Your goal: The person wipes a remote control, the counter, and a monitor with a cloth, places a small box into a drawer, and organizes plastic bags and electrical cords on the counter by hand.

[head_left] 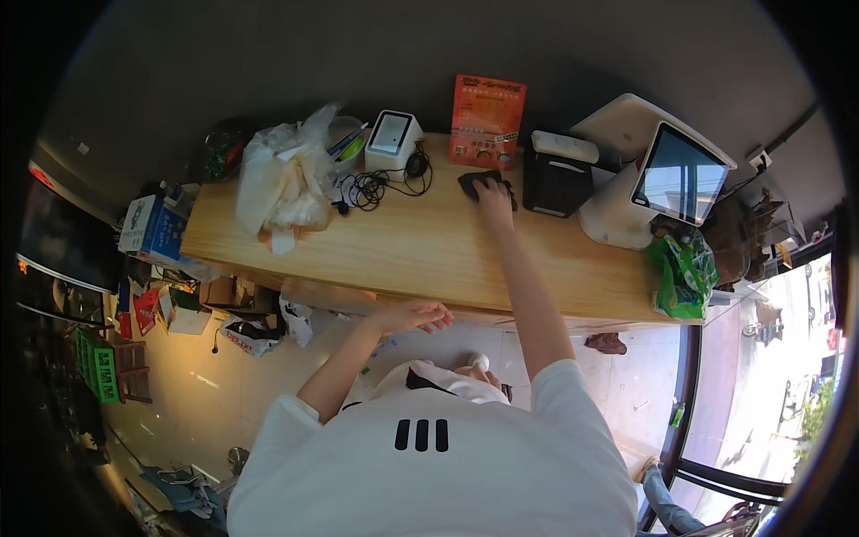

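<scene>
My right hand [491, 195] reaches across the wooden counter [403, 242] and rests on a crumpled dark cloth [469, 183], gripping it from above. The cloth lies below an upright orange-red printed menu sheet [486, 121], left of a black box-shaped device [556, 183]. The palm covers part of the cloth. Away from the counter top, by its front edge, my left hand [413, 316] hangs in the air with loosely stretched fingers and holds nothing.
A plastic bag [286, 174] and a white scanner box [392, 141] with a tangled black cable [369, 188] sit on the counter's left side. To the right stand a white screen terminal [680, 174] and a green plastic package [683, 276]. Another person's leg [667, 501] shows lower right.
</scene>
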The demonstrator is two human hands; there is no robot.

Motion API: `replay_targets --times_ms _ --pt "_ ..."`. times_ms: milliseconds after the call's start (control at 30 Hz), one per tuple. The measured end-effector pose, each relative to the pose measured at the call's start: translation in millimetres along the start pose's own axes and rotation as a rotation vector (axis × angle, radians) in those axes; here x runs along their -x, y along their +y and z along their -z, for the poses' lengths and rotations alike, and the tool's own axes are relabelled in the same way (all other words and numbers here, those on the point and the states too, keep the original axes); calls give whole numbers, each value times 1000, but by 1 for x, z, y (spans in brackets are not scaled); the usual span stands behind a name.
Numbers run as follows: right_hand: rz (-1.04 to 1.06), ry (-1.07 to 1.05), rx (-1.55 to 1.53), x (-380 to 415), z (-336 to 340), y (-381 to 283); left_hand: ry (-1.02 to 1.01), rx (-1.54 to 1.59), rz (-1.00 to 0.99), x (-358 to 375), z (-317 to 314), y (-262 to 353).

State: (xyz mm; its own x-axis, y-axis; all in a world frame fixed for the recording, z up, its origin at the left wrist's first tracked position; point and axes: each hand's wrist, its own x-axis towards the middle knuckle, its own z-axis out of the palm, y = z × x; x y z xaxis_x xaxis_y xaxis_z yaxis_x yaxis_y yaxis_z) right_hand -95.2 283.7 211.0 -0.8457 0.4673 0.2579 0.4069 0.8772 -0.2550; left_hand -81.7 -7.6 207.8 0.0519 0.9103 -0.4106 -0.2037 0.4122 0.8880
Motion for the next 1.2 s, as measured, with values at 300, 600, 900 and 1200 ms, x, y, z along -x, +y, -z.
replay_targets --times_ms 300,600,900,1200 --pt "532 -341 -433 135 56 11 -28 221 73 0 0 -14" --pt "637 -145 -474 63 14 -67 8 235 49 -1 -9 -20" --pt "298 -167 -418 190 81 96 95 254 111 -16 -20 -45" --pt "357 75 -224 106 55 101 41 227 128 -60 -48 -27"
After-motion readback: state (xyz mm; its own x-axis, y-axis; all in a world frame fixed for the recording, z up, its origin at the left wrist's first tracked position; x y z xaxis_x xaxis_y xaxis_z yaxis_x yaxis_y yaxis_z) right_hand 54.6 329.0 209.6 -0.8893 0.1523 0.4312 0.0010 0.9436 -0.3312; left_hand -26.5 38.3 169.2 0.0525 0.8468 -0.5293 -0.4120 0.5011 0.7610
